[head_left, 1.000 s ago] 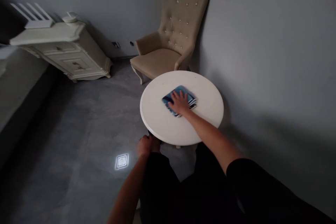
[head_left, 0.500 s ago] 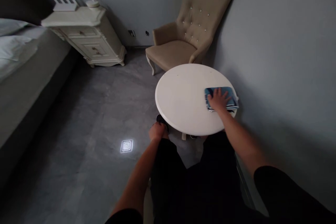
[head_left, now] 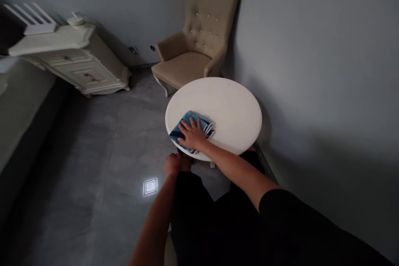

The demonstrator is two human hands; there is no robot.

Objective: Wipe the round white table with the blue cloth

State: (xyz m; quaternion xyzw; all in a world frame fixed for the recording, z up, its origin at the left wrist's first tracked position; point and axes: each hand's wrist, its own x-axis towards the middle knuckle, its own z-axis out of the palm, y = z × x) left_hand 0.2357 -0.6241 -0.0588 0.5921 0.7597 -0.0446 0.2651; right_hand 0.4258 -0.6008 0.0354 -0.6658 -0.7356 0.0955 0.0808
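Note:
My right hand [head_left: 192, 134] lies flat with fingers spread on a folded blue cloth [head_left: 184, 124] with dark and white stripes. The cloth rests on the round white table [head_left: 229, 110], at its near left edge, its left corner reaching the rim. My left hand [head_left: 173, 164] is closed and rests at my left knee, below the table's left edge. Its fingers look curled, and the fingertips are partly hidden. I see nothing in it.
A tan tufted armchair [head_left: 183, 66] stands behind the table. Grey wall rises at the right. A white nightstand [head_left: 107, 64] with a router [head_left: 40, 28] stands beside a bed [head_left: 21, 104] at the left. A bright square patch of light [head_left: 150, 187] shows on the floor.
My right hand has slid the cloth from the table's right side to its near left edge. The left hand stays at the knee. The view has turned somewhat to the right.

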